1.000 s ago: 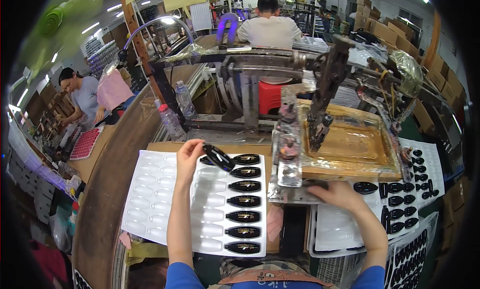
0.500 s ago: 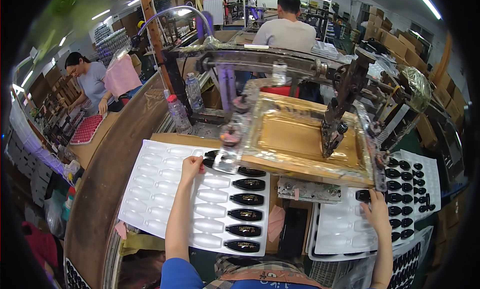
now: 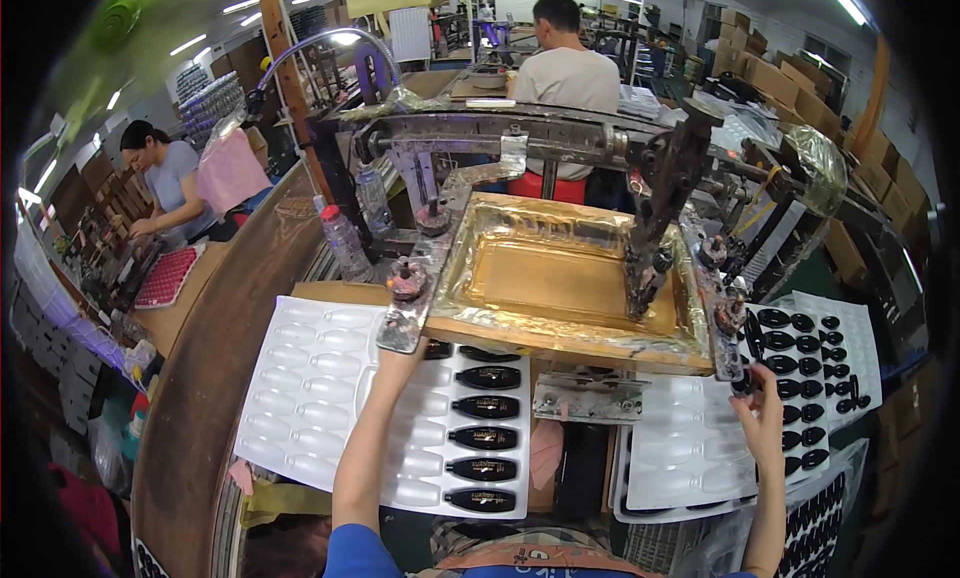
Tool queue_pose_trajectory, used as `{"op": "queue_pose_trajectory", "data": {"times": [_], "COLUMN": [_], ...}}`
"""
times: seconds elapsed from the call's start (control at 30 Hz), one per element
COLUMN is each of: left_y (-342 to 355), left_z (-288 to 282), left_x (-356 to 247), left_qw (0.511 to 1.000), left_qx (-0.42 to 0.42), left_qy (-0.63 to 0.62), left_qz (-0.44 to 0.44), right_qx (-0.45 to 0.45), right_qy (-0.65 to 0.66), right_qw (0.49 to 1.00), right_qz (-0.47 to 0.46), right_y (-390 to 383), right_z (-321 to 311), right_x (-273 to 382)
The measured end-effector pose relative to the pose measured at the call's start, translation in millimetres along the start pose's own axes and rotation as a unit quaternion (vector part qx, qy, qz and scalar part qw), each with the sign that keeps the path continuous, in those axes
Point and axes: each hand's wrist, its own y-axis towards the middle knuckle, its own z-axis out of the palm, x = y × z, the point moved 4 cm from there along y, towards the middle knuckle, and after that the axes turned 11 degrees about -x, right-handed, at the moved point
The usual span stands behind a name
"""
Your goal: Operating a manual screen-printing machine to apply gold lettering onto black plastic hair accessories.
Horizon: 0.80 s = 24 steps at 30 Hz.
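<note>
A gold-meshed printing frame point(image 3: 560, 349) hangs across the bench, covering the left hand point(image 3: 399, 361), its grip impossible to tell; at right, a black piece point(image 3: 741, 384) sits pinched in the right hand's point(image 3: 764, 416) fingertips.

The person wore a blue top. Its left sleeve point(image 3: 357, 552) stopped near the elbow, and a sliver of the right sleeve point(image 3: 738, 574) showed. An orange-brown panel point(image 3: 480, 558) with printed markings crossed the near front, edged by checked cloth point(image 3: 468, 532). Both forearms point(image 3: 366, 458) were bare.
</note>
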Motion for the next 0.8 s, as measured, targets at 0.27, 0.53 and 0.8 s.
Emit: {"op": "queue_pose_trajectory", "data": {"times": [0.27,0.53,0.8], "left_y": [61,81,16], "left_z": [2,-8,-49], "left_x": [-129,-130,-42], "left_qw": [0.965,0.842,0.848], "left_qx": [-0.004,0.019,-0.071], "left_qy": [-0.261,-0.499,-0.392], "left_qz": [0.036,-0.205,-0.348], "right_qx": [0.117,0.250,0.295], "right_qy": [0.058,0.054,-0.044], "right_qw": [0.991,0.966,0.945], "right_qz": [-0.022,-0.040,-0.133], "right_y": [19,28,25], "right_z": [45,112,152], "right_x": [46,115,131]}}
